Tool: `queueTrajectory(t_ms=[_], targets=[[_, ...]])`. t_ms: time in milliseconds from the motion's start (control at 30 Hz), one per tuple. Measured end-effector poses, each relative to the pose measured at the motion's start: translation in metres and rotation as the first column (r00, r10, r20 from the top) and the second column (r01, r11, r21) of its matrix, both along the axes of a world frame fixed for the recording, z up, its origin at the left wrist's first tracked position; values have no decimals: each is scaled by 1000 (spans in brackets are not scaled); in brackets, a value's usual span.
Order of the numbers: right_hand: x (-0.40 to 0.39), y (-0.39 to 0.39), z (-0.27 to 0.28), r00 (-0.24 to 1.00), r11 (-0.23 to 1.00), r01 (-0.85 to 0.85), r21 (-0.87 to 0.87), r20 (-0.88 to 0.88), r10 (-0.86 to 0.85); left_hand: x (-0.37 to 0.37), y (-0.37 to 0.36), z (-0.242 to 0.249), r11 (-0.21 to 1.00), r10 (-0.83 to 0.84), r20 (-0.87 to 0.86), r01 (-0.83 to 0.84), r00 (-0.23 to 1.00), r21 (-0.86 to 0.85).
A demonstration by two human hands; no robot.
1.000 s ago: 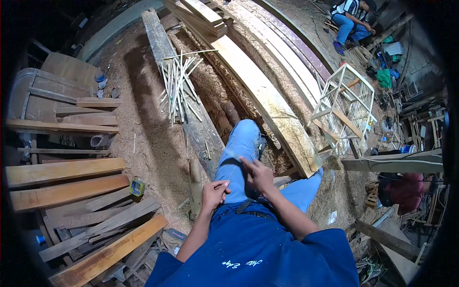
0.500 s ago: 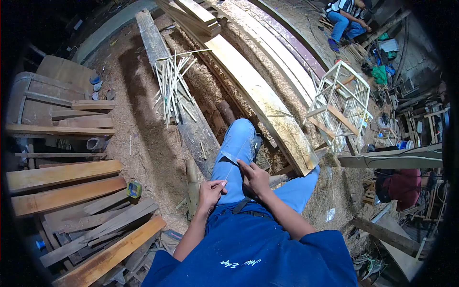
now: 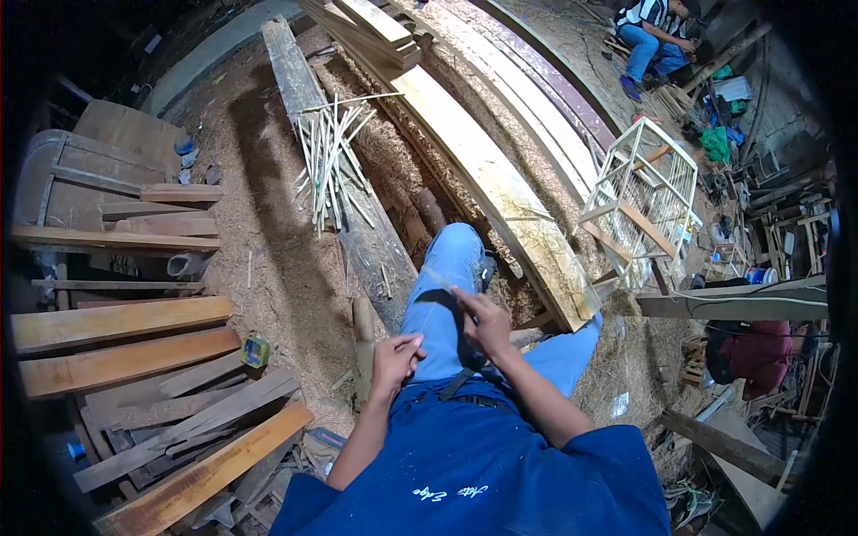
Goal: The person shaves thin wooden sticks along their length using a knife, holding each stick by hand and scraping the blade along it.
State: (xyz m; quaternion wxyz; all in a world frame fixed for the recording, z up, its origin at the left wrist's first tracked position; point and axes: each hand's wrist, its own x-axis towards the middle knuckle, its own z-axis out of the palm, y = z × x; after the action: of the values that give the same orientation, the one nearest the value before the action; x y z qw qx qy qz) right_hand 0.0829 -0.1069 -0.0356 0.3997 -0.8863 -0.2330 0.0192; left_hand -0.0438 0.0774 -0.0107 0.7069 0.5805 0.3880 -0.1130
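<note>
My left hand is closed in a pinch above my left thigh, its fingertips on a thin pale stick that slants up toward the right hand. My right hand is closed, to the right of the left hand and a little farther forward. From it a knife seems to point up and left; its blade is smeared by motion and its handle is hidden in the fist. Farther ahead, a loose pile of thin sticks lies across a weathered plank.
A thick pale board runs beside my knee. To its right stands a slatted wooden cage. Boards and a yellow-green tape measure are at left. Another person sits at the far right; shavings cover the floor.
My right hand has shifted slightly, and the blurred blade now shows ahead of it. My left hand keeps its pinch on the thin stick. The whole view has moved a little.
</note>
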Motion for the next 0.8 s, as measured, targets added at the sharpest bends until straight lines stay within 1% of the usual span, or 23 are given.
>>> queueTrajectory(t_ms=[33,67,133,200,233,267,300,367,400,467,533,600,700,767,800], targets=[[-4,1,-3,998,998,-61,-11,16,62,15,-3,-3,1000,-3,4,3,1000,-3],[-11,2,-5,996,994,-89,-63,-3,89,31,-7,-7,1000,12,16,-12,1000,13],[-20,4,-2,993,992,-114,-62,-45,111,59,-13,-9,999,36,25,-37,999,34],[-21,1,-2,992,989,-119,-83,-47,116,73,-16,-23,997,23,4,-24,1000,67],[-20,-1,-2,992,986,-121,-112,-41,117,72,-17,-27,998,19,3,-19,1000,65],[-19,-3,-2,993,983,-121,-141,-35,117,70,-17,-30,998,22,39,-25,999,64],[-17,-4,-5,993,983,-114,-142,-34,110,68,-16,-30,998,26,73,-31,997,63],[-16,-5,-12,998,990,-47,-131,-46,41,61,-15,-29,999,27,79,-31,997,43],[-16,-5,-13,998,990,-50,-130,-50,44,58,-15,-24,999,37,84,-39,996,24],[-17,-4,-14,999,988,-47,-144,-22,44,49,-14,-15,999,35,46,-37,998,36],[-15,-2,-11,999,988,-38,-151,-25,35,36,-12,-11,999,42,11,-42,999,-19],[-14,-2,-8,999,987,-31,-158,-28,27,20,-10,-13,999,36,16,-36,999,-16],[-15,-1,-5,998,980,-67,-189,-25,64,0,-5,-14,1000,10,16,-10,1000,-2],[-15,0,-7,999,981,-34,-189,-18,31,-12,-3,-10,1000,-2,12,2,1000,7],[-13,-1,-9,999,981,-36,-189,-19,34,-20,-2,-10,1000,-9,-3,9,1000,-21]])
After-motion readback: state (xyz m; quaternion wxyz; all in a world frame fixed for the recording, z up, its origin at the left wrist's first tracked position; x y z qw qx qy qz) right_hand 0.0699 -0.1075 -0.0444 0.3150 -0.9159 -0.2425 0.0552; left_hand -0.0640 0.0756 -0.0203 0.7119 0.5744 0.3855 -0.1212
